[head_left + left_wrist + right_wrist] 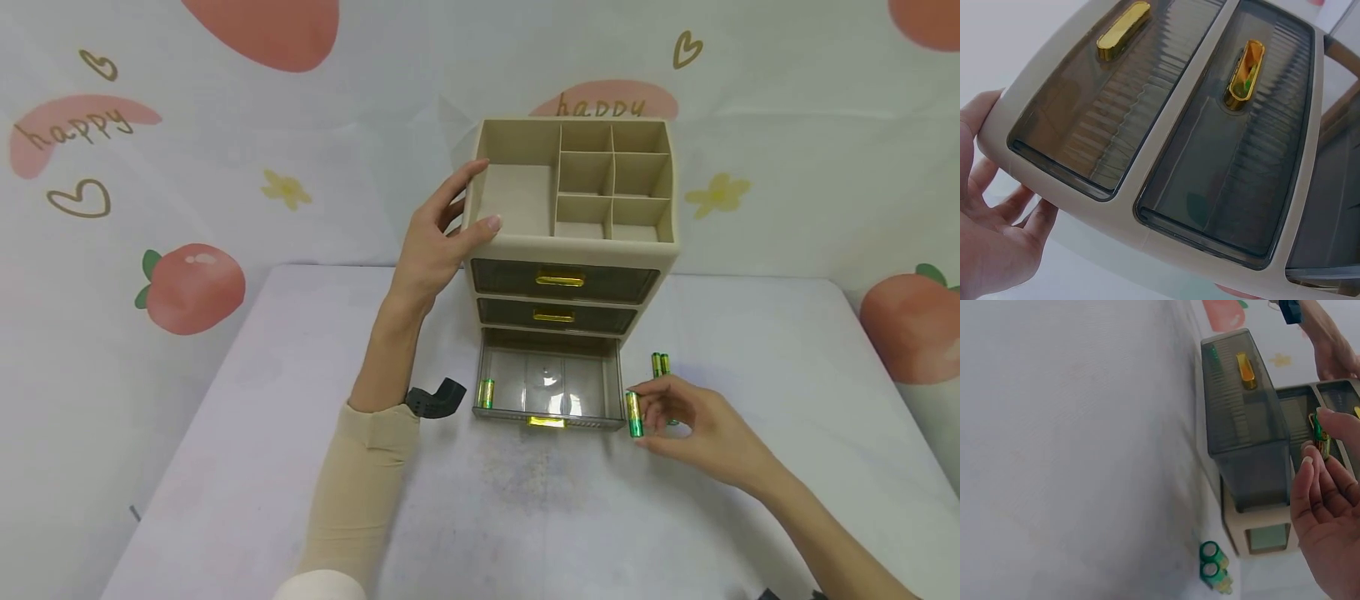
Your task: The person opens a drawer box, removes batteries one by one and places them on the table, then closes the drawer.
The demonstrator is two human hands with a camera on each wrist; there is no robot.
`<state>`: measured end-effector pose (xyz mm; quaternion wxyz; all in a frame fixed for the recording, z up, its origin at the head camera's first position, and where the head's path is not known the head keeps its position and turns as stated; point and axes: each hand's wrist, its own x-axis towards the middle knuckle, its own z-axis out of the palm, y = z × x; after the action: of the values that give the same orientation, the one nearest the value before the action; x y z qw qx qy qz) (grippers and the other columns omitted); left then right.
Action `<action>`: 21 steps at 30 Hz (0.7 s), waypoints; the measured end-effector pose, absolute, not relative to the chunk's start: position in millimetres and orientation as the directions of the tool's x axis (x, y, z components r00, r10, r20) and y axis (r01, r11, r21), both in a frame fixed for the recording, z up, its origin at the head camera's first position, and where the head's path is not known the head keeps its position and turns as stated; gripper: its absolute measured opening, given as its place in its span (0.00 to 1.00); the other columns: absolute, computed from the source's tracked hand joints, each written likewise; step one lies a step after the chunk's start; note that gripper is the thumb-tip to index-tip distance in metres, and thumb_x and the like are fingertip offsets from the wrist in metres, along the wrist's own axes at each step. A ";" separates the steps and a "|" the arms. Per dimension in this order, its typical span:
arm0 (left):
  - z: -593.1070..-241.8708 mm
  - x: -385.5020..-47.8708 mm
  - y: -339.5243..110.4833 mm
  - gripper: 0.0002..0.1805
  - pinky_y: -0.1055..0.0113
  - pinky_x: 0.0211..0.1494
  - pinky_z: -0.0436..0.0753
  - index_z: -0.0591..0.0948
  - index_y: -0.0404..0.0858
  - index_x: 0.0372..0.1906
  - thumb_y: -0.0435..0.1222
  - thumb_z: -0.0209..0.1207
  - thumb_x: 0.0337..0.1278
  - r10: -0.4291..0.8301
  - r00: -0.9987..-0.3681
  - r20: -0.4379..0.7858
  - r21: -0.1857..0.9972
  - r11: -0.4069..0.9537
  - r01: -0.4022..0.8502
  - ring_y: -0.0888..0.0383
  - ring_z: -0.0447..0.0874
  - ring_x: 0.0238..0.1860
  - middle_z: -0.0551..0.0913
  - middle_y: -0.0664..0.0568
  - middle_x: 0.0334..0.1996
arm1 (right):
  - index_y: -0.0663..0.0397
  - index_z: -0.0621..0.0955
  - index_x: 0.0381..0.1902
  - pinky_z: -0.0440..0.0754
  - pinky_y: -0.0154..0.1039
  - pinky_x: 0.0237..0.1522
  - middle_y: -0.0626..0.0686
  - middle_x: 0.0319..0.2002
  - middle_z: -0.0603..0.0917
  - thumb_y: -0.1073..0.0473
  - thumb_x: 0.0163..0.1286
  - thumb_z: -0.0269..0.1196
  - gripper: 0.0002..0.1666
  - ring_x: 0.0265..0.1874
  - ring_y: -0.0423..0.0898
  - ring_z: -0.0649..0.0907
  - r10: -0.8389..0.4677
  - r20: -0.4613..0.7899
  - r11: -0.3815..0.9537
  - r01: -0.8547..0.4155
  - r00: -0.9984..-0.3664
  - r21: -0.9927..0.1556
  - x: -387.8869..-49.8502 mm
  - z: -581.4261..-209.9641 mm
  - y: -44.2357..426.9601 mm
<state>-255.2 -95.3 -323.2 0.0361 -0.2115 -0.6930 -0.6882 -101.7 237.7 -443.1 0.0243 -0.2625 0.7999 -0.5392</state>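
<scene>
A beige desktop drawer organizer (577,243) stands at the back of the table, its bottom drawer (573,383) pulled out. My left hand (438,229) grips its upper left corner, thumb over the front rim and fingers along the side. Between thumb and fingertips my right hand (693,425) pinches a green and gold battery (634,414), held upright just right of the drawer's front corner. Inside the drawer, at its left end, green battery colour (487,393) shows; whether one or two is unclear. More batteries (1210,551) lie on the table beside the organizer, partly hidden by my right hand in the head view.
Two upper drawers (564,280) with gold handles are closed. The organizer's top has several open compartments (585,173). A white patterned backdrop (360,133) hangs behind the white table (487,517). A dark wrist device (437,398) sits at my left cuff.
</scene>
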 end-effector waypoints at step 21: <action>-317.8 -250.3 -95.2 0.34 0.58 0.55 0.79 0.70 0.47 0.72 0.32 0.64 0.60 0.252 -0.912 0.323 0.945 -0.030 0.326 0.54 0.69 0.68 0.66 0.57 0.71 | 0.63 0.77 0.52 0.79 0.30 0.37 0.51 0.33 0.80 0.76 0.49 0.75 0.31 0.31 0.41 0.81 -0.427 0.189 0.327 -0.346 -0.884 -0.880 -88.1 -458.6 260.1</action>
<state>-250.3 -95.2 -317.8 0.0269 -0.2075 -0.6960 -0.6869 -88.1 260.1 -458.6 0.0384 -0.2375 0.8136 -0.5294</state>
